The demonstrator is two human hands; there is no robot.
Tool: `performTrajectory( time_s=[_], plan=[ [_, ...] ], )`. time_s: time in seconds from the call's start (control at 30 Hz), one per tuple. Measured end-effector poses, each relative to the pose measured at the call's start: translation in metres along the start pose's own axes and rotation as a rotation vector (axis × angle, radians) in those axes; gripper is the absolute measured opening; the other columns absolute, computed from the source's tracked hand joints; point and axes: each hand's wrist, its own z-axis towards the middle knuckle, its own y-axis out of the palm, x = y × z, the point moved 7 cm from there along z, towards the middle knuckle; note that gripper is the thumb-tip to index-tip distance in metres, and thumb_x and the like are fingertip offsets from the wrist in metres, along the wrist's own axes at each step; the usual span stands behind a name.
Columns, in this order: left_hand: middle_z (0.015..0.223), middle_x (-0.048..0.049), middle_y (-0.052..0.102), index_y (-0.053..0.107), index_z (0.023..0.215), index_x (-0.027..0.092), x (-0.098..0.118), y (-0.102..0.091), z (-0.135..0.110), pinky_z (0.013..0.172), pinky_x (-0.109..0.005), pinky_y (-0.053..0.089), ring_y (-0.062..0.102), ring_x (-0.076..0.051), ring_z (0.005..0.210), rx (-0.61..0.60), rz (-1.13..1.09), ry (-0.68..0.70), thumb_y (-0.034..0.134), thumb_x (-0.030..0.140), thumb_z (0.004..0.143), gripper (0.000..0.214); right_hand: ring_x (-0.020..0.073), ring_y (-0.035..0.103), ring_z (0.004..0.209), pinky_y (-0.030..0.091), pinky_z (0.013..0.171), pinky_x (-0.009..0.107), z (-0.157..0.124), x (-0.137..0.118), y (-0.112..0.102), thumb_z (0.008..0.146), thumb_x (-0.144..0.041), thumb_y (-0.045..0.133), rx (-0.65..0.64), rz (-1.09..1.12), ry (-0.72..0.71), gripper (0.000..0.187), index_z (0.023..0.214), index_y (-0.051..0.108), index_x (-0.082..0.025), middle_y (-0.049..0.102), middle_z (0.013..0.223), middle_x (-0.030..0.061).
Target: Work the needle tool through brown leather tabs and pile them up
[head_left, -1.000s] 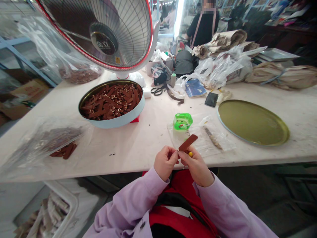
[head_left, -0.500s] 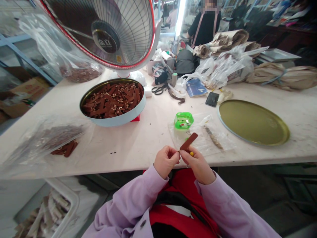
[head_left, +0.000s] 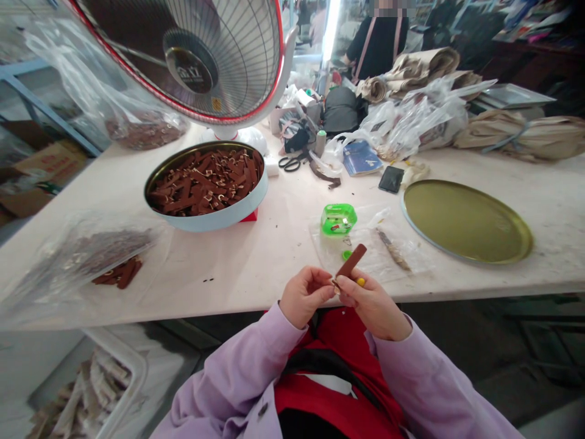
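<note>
Between my hands, just over the table's front edge, a brown leather strap [head_left: 353, 259] slants up to the right. Pinched in my right hand [head_left: 375, 305], it has its rounded end free. A yellow tip [head_left: 361, 282] of some tool pokes out by the right fingers; the rest of it is hidden. My left hand [head_left: 304, 297] closes thumb and forefinger on the strap's lower end, where a small gold-coloured metal piece [head_left: 337, 291] shows. Beyond the hands, a green plastic container [head_left: 338, 219] and its small green cap [head_left: 347, 255] sit on a clear plastic sheet [head_left: 372, 263].
A round tin [head_left: 214, 218] heaped with brown straps stands left, below a fan [head_left: 192, 67]. A plastic bag of straps [head_left: 105, 256] lies nearer. To the right are a tin lid [head_left: 470, 222], a phone [head_left: 390, 180] and scissors [head_left: 290, 163]. A person [head_left: 379, 46] is beyond.
My hands have shifted slightly right and drawn a little apart at the strap's lower end. The gold-coloured piece and the green cap show more clearly now.
</note>
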Motion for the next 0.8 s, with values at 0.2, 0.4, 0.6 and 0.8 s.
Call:
performTrajectory(
  time_s=[0.2, 0.4, 0.6, 0.8],
  plan=[
    [0.060, 0.0026, 0.061, 0.051, 0.069, 0.016, -0.004, 0.005, -0.003, 0.063, -0.026, 0.045, 0.058, -0.011, 0.058, -0.087, -0.071, -0.063, 0.077, 0.035, 0.052, 0.036, 0.0076, 0.030, 0.047, 0.022, 0.045, 0.023, -0.004, 0.007, 0.004, 0.074, -0.038, 0.062, -0.040, 0.036, 0.026, 0.022, 0.069, 0.052, -0.019, 0.038, 0.052, -0.0064],
    [0.054, 0.0042, 0.057, 0.047, 0.063, 0.015, -0.005, 0.008, -0.002, 0.055, -0.022, 0.041, 0.053, -0.007, 0.051, -0.121, -0.140, -0.098, 0.079, 0.037, 0.048, 0.041, 0.0110, 0.041, 0.053, 0.033, 0.050, 0.026, -0.007, -0.006, 0.000, 0.074, -0.040, 0.060, 0.078, -0.268, -0.148, 0.021, 0.071, 0.058, -0.019, 0.049, 0.057, -0.0028],
    [0.051, 0.0045, 0.054, 0.047, 0.061, 0.014, -0.002, 0.008, -0.005, 0.052, -0.020, 0.038, 0.049, -0.005, 0.048, -0.047, -0.110, -0.112, 0.077, 0.039, 0.049, 0.041, 0.0154, 0.052, 0.060, 0.041, 0.057, 0.027, -0.014, -0.024, 0.000, 0.079, -0.036, 0.053, 0.140, -0.538, -0.325, 0.021, 0.070, 0.060, -0.019, 0.060, 0.063, 0.0012],
    [0.048, 0.0059, 0.052, 0.045, 0.062, 0.015, 0.003, 0.010, -0.008, 0.048, -0.018, 0.038, 0.048, -0.005, 0.045, 0.062, -0.052, -0.091, 0.072, 0.031, 0.055, 0.032, 0.0162, 0.057, 0.065, 0.044, 0.059, 0.027, -0.014, -0.025, -0.002, 0.081, -0.036, 0.051, 0.119, -0.545, -0.342, 0.023, 0.076, 0.063, -0.018, 0.064, 0.068, 0.0024]
  ],
)
